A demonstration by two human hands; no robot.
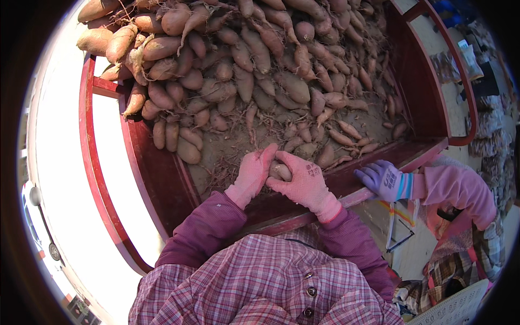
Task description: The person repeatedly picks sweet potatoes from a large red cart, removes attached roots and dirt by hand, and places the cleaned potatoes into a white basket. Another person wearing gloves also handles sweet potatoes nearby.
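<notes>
Both my hands, in pink gloves, meet over the near part of a red metal cart bed. My right hand [302,176] curls around a sweet potato [281,172], whose rounded end shows between thumb and fingers. Against its other side lies my left hand [254,172], with the fingertips of both hands touching. Beyond them a large heap of sweet potatoes [260,53] with thin roots fills the back of the bed. Smaller sweet potatoes [341,137] lie on the soil-covered floor to the right of my hands.
The cart's red side rail [87,134] curves along the left. At the right, a co-worker's purple-gloved hand [384,178] rests on the cart's near edge [349,199]. Filled bags [485,122] stand on the ground beyond the cart's right side.
</notes>
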